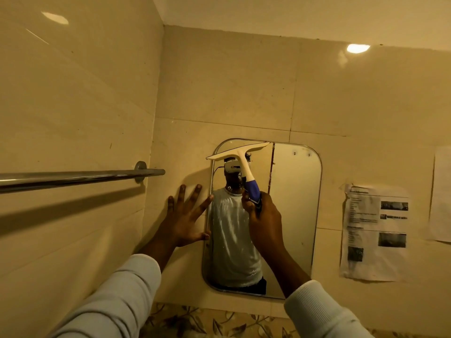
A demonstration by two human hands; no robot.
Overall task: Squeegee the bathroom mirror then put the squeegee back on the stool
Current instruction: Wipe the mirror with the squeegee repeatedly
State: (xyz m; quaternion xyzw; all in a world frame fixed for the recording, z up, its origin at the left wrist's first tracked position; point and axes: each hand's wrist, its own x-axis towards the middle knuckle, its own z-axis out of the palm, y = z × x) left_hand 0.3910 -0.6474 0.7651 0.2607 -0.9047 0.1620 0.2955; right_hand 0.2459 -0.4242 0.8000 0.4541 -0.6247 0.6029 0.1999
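Observation:
A rounded rectangular mirror (295, 203) hangs on the tiled wall ahead. My right hand (264, 217) grips the blue handle of a white squeegee (240, 156). Its blade lies tilted across the mirror's top left corner, the left end past the frame. My left hand (186, 215) is spread flat on the wall tile just left of the mirror, fingertips and thumb touching its edge. The mirror reflects a person in a white shirt. The stool is out of view.
A chrome towel rail (80, 178) juts from the left wall at hand height. Printed paper sheets (375, 231) are stuck to the wall right of the mirror, another sheet (441, 193) at the far right edge. A floral tile band (207, 320) runs below the mirror.

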